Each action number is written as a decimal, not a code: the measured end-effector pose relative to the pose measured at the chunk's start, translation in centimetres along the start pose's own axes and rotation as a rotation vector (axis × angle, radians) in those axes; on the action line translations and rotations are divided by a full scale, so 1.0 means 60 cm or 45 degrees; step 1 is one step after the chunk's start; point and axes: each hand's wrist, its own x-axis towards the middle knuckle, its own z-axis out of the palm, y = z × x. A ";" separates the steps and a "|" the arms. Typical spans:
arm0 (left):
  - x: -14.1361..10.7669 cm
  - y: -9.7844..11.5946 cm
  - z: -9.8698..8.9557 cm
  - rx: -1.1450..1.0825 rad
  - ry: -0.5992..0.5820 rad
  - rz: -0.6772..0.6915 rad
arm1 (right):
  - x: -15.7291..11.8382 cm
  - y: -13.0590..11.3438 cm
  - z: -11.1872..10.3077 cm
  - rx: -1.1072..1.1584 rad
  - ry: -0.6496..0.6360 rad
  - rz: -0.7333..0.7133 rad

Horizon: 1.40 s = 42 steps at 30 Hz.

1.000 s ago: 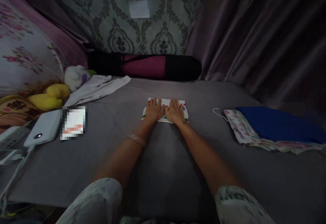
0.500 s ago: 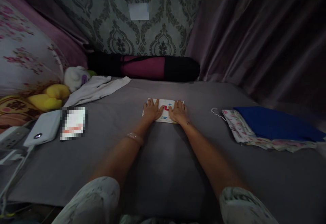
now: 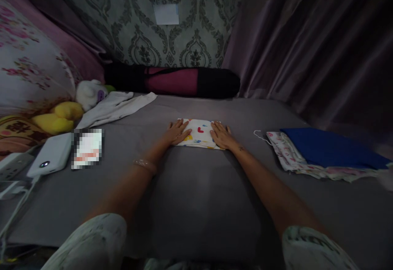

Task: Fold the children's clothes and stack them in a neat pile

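Note:
A folded white cloth (image 3: 199, 135) with red, yellow and blue prints lies flat on the grey sheet (image 3: 196, 188), in the middle of the view. On its left end rests my left hand (image 3: 179, 132), palm down with the fingers spread. My right hand (image 3: 221, 135) lies the same way on the right end, fingers apart. Between the two hands the middle of the cloth shows, with a red mark on it. Neither hand is closed round anything.
Folded cloths under a blue one (image 3: 331, 147) lie at the right. At the left are a white power bank (image 3: 52, 153), a pixelated item (image 3: 88, 149), yellow plush (image 3: 58, 118) and a pale garment (image 3: 115, 106). A black and maroon roll (image 3: 172, 81) lies along the wall.
Both hands have slid outward from the middle of the cloth, the left one leftward and the right one rightward. More of the printed cloth now shows between them.

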 end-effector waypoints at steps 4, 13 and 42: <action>-0.001 -0.001 -0.002 0.012 -0.026 0.008 | -0.003 0.002 0.000 -0.013 0.005 -0.002; -0.011 0.013 -0.008 0.012 0.066 -0.125 | 0.005 -0.017 -0.014 0.001 -0.035 0.069; -0.055 0.013 0.006 -0.197 0.202 -0.224 | 0.040 -0.075 0.016 0.082 0.143 0.318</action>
